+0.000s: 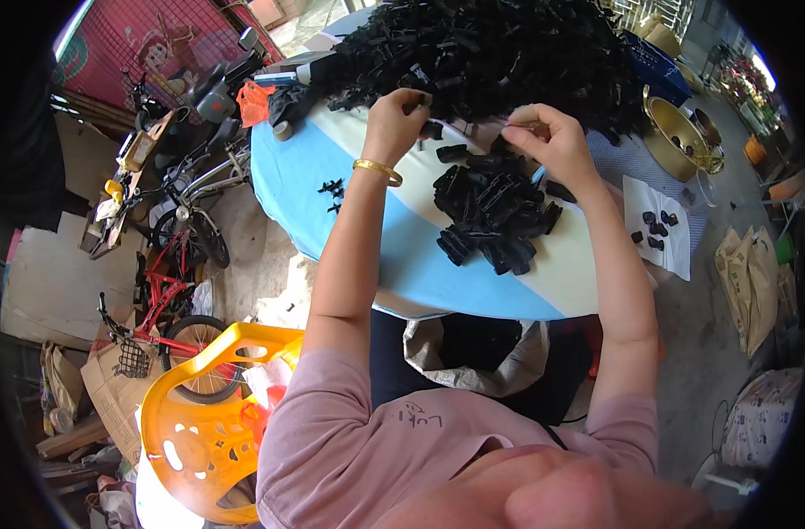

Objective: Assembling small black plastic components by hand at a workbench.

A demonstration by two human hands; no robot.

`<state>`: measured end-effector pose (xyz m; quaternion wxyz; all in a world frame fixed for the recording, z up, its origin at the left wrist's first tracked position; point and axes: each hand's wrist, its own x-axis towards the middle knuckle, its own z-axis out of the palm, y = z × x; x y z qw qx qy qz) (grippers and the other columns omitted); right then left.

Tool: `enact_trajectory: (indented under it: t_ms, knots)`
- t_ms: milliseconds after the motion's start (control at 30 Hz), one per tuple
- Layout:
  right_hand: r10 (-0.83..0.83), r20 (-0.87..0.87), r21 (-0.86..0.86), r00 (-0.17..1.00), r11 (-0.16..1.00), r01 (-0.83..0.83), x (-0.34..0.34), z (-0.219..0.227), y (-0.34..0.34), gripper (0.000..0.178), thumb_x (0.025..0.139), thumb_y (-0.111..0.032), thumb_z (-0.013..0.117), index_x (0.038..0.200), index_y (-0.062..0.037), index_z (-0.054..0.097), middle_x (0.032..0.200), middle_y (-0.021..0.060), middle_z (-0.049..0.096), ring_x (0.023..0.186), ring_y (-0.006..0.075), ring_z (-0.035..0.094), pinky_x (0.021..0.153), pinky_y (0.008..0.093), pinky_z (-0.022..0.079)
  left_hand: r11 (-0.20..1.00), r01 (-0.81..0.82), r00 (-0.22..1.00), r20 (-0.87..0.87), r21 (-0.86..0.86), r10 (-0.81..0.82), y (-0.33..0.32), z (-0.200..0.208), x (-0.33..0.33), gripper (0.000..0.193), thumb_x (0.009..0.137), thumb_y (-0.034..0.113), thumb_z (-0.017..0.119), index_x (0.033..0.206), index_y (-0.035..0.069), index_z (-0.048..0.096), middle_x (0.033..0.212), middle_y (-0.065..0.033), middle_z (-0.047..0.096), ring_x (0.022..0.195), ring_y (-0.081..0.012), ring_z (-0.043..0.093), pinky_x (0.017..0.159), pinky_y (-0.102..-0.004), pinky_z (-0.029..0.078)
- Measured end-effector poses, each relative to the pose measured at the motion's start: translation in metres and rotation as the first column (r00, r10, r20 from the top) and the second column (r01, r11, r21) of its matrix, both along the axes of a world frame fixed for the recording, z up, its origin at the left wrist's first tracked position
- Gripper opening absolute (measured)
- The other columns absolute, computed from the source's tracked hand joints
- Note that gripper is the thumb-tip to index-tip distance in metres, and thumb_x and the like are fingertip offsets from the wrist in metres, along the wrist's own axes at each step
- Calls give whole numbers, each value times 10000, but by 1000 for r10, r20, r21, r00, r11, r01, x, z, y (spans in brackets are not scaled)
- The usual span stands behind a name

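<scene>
Over a round table with a blue and cream cloth (298, 181), both my hands are raised near the edge of a large mound of black pieces (482, 53). My left hand (395, 128), with a gold bangle at the wrist, is closed in a pinch; what its fingers hold is too small to make out. Its fingertips are close to the mound. My right hand (554, 143) is also pinched, thumb against forefinger, and I cannot tell what lies between them. Below and between the hands sits a smaller heap of curved black pieces (490, 207). Small black scraps (332, 189) lie on the cloth at left.
At right, white paper (675, 256) bears several black bits, near a gold-coloured pot (671, 145). An open pale sack (512, 368) is at my lap below the table edge. A yellow plastic chair (186, 414) and a red bicycle (162, 309) stand to the left.
</scene>
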<state>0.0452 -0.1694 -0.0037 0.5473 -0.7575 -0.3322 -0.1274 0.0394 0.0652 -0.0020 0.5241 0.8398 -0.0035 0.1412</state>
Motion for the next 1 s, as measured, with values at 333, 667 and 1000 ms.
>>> enact_trajectory:
  t_ms: [333,667,1000]
  knots:
    - [-115,294,91,949,992,92,-27,7,16,219,709,-34,695,912,-11,618,725,-31,581,560,7,414,487,146,357,648,354,934,226,-674,-276,-65,1,-26,199,864,104,525,1013,-25,498,941,-105,589,831,-155,598,717,-255,523]
    - [147,-73,242,986,962,-125,-13,15,-1,184,869,-127,535,1004,-21,601,666,-45,507,516,-5,359,451,151,273,189,658,542,284,-729,-791,-44,1,-22,246,830,133,583,1009,-19,510,1038,-153,556,901,-252,599,817,-292,520]
    - [249,-72,187,966,954,-233,-19,16,2,163,846,-96,571,977,-4,602,847,15,607,750,61,554,683,180,465,410,629,653,163,-660,-740,-44,3,-28,234,775,126,661,922,20,512,862,-57,565,772,-150,588,640,-213,486]
